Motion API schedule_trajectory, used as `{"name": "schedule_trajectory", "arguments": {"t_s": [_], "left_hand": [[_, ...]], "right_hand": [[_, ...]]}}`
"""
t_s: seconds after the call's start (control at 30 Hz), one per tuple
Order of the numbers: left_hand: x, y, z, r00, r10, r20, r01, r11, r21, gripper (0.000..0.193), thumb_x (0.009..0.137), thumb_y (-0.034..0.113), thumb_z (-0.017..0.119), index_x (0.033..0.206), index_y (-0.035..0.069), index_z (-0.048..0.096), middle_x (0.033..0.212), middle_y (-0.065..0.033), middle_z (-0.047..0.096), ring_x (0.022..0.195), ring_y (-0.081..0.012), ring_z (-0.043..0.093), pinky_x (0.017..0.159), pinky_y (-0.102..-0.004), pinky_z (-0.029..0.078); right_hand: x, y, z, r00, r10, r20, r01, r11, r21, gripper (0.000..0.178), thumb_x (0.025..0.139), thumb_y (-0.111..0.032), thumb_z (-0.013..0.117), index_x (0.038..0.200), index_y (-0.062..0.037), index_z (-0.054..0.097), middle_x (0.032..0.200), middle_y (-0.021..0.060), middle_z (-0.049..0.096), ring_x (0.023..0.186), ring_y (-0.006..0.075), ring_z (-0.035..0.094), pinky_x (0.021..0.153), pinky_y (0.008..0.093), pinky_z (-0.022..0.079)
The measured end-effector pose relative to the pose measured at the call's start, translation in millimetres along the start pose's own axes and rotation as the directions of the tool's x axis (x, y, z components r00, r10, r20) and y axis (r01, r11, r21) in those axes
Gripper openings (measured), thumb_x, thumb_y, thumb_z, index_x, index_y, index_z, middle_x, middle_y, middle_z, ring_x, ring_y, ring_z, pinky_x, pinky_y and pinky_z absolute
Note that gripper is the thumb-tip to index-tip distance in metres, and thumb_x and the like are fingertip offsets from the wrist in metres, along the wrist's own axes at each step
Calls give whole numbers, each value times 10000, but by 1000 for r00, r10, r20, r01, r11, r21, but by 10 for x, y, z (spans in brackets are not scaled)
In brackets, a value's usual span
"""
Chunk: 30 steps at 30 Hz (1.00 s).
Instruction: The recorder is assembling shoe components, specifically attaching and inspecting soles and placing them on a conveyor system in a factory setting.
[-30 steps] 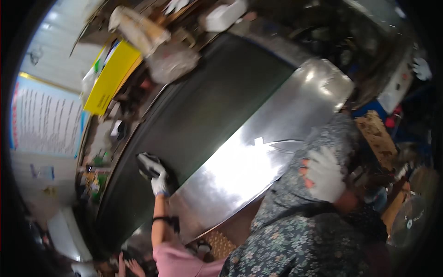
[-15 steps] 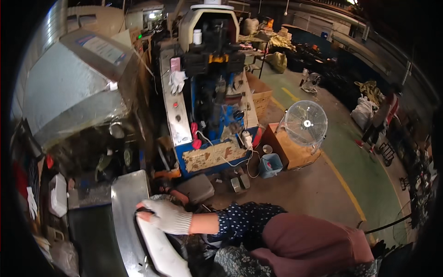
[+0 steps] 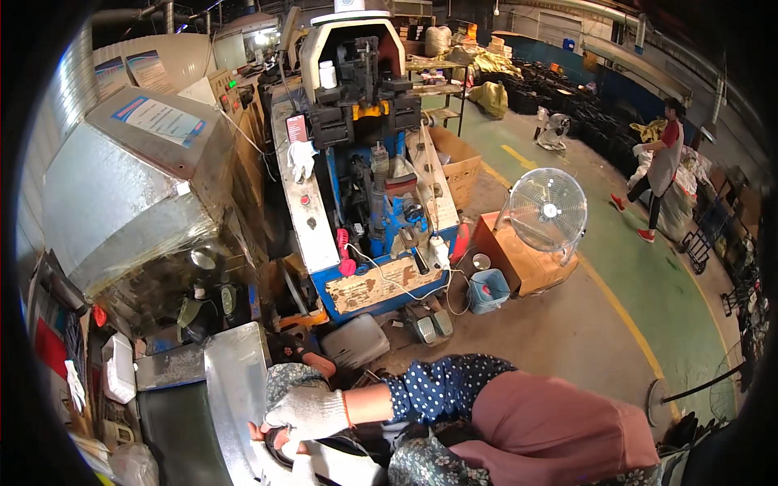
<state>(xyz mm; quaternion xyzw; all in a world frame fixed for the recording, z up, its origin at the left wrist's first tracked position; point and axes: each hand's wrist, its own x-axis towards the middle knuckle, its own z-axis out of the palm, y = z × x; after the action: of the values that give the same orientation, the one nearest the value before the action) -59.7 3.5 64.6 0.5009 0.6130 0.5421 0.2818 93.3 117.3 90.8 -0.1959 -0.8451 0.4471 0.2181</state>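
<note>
My right hand [image 3: 308, 413], in a white glove with bare fingertips, comes in from the right under a dark polka-dot sleeve. Its fingers are closed on the dark edge of a white curved piece [image 3: 348, 463], whose exact kind I cannot make out. Just below, at the lower edge, part of my left hand [image 3: 302, 470] shows, also gloved with bare fingertips. It seems closed on the same piece, though most of it is cut off. Beside both hands lies a sloping bare metal sheet [image 3: 235, 381], next to a dark green belt-like surface [image 3: 182, 429].
A large metal hood [image 3: 130, 186] stands at left. Ahead is a blue-framed machine [image 3: 377, 279] with white side rails. To its right are a blue bucket [image 3: 489, 292] and a round fan [image 3: 549, 212] on a carton [image 3: 531, 263]. Another person [image 3: 664, 162] walks at far right.
My right hand has moved down and slightly right, its wrist bent, with the white curved piece lower and turned. My left hand has come into sight. The other person has become clearly visible.
</note>
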Motion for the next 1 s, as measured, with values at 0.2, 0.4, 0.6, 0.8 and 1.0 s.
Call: {"name": "schedule_trajectory", "arguments": {"t_s": [0.2,0.4,0.6,0.8,1.0], "left_hand": [[99,129,-7,993,119,17,-120,971,208,667,827,175,684,1433,-20,485,1380,-184,584,1285,-307,546,1116,-410,403],[185,462,82,995,-88,55,83,992,90,527,823,161,726,1289,16,528,1082,-118,666,967,-192,648,859,-309,529],[-61,87,68,974,-219,-65,213,973,-90,521,829,92,723,1298,-5,518,1092,-129,654,1003,-192,635,893,-312,516],[-60,-44,70,964,-266,-28,253,941,-224,500,847,47,694,1308,1,506,1082,-118,652,984,-177,635,881,-304,520],[0,111,66,971,-234,45,237,968,-76,518,859,24,634,1356,24,488,1118,-84,637,991,-161,622,886,-287,515]], "right_hand": [[-779,312,440,916,316,-247,-279,944,174,293,966,-314,611,1024,-29,650,904,232,659,791,374,640,728,454,511],[-624,440,-21,830,554,-67,-320,571,756,349,1026,-352,574,967,-25,679,875,45,684,847,119,604,779,308,498],[-599,584,656,855,516,47,-484,762,430,517,1065,-506,374,1178,-80,644,1052,160,717,1036,344,670,883,452,504],[-387,-161,473,975,66,-211,-198,688,-698,260,984,-277,532,866,-49,573,743,148,661,667,266,688,559,413,540],[-631,65,224,954,299,35,-280,923,-263,433,1011,-312,517,1281,25,492,1114,220,604,1063,346,615,921,405,494]]}}
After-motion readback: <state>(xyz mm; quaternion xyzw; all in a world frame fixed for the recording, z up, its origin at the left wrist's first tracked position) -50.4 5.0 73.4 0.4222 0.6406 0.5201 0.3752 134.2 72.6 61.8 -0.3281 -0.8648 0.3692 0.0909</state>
